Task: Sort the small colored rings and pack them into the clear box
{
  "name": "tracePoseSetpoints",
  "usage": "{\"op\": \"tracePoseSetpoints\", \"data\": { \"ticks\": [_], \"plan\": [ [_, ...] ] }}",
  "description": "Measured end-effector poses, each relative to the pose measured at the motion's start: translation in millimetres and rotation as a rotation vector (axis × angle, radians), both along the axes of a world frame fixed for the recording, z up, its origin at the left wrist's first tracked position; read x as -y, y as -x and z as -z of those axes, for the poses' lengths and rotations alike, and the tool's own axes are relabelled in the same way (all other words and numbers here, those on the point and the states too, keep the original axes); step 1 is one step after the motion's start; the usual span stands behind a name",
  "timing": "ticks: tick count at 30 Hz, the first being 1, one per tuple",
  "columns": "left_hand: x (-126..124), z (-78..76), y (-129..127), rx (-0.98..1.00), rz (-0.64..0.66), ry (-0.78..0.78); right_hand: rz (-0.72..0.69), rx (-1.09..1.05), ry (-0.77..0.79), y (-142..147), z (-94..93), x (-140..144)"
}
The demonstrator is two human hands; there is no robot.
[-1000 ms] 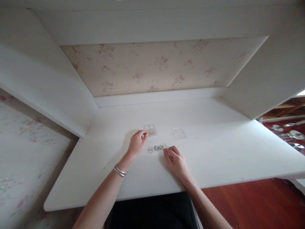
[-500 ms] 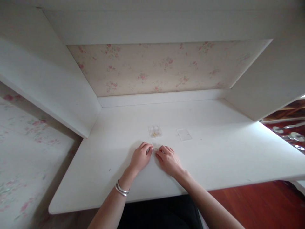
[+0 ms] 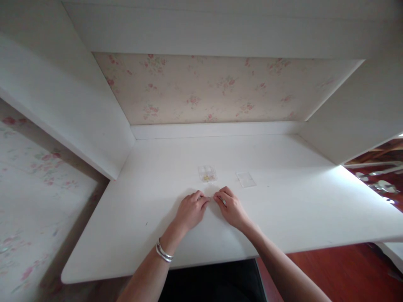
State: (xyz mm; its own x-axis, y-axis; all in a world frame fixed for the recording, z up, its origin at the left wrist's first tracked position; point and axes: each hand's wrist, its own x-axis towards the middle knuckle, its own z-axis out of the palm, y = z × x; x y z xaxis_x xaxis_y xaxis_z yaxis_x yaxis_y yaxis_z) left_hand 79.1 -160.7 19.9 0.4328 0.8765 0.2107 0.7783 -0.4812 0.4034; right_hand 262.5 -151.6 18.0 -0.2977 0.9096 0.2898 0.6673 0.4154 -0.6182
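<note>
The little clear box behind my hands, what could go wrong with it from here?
1. The clear box sits open just beyond both hands; the left hand or right hand reaching forward could knock it and spill the small yellowish bits inside.
2. Its flat clear lid lies apart on the white desk, hard to see and easily swept aside.

Left hand point(image 3: 190, 210) and right hand point(image 3: 231, 206) palm-down on white desk point(image 3: 296, 197), curled fingertips nearly meeting. Small clear box point(image 3: 207, 173) with yellowish bits just beyond; clear lid point(image 3: 246, 179) beside it. Bracelets point(image 3: 164, 253) on left wrist.
</note>
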Motion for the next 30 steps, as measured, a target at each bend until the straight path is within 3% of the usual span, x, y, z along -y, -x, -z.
{"op": "tracePoseSetpoints", "data": {
  "ticks": [9, 16, 22, 30],
  "plan": [
    [-5, 3.7, 2, 0.064, -0.013, 0.093, 0.213, -0.084, -0.162, -2, -9.1, -52],
    [-4, 4.6, 4, 0.084, -0.007, 0.099, 0.251, -0.019, -0.108, 9, 2.0, -73],
    [-6, 7.7, 5, 0.130, -0.024, 0.114, 0.308, -0.127, -0.113, -5, 3.3, -59],
    [-7, 5.6, 1, 0.200, -0.063, 0.121, 0.334, -0.269, 0.041, -26, 13.7, -18]
  ]
}}
